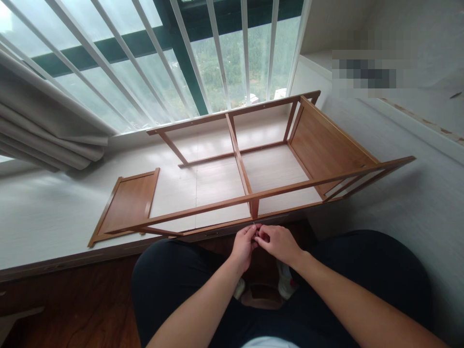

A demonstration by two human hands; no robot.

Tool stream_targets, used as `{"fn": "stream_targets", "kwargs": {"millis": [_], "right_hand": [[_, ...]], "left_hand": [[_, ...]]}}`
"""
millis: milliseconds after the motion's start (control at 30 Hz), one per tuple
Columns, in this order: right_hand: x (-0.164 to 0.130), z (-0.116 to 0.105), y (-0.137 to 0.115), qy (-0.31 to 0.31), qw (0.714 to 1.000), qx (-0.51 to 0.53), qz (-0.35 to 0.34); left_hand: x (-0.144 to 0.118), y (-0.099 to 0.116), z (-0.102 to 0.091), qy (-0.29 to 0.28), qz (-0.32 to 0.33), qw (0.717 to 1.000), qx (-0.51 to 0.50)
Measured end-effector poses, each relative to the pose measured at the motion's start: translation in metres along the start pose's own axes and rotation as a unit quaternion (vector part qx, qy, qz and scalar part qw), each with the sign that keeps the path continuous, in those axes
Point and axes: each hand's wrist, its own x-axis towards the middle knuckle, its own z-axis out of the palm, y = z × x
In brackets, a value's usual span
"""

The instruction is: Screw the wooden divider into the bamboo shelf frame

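My left hand [242, 245] and my right hand [278, 242] meet at the near edge of the ledge, fingertips pinched together. Between them is something small and thin, too small to name. Just beyond my fingertips stands a brown wooden frame [203, 210], lying lengthwise with long rails and a middle crossbar [237, 153]. The foot of an upright [254, 208] is right above my hands. At the frame's right end a solid wooden panel [328, 140] is fitted between the rails. A separate wooden panel [132, 200] lies flat at the left, partly behind the near rail.
The frame rests on a white ledge [47, 212] below a barred window [235, 63]. A grey curtain [54, 111] hangs at the left, and a pale wall [409, 212] closes off the right. My knees [170, 275] are close under the ledge, above a dark wooden floor [79, 299].
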Motion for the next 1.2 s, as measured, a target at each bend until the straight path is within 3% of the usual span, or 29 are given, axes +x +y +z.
{"fn": "stream_targets", "kwargs": {"millis": [567, 933, 1200], "right_hand": [[0.004, 0.01, 0.014, -0.107, 0.99, 0.06, 0.071], [0.004, 0.014, 0.016, -0.101, 0.983, 0.147, 0.038], [0.004, 0.011, 0.015, -0.109, 0.984, 0.135, 0.032]], "left_hand": [[0.006, 0.0, -0.006, 0.026, -0.02, 0.999, 0.035], [0.003, 0.002, -0.001, 0.027, -0.026, 0.999, 0.026], [0.002, 0.0, -0.003, 0.025, -0.027, 0.999, 0.038]]}}
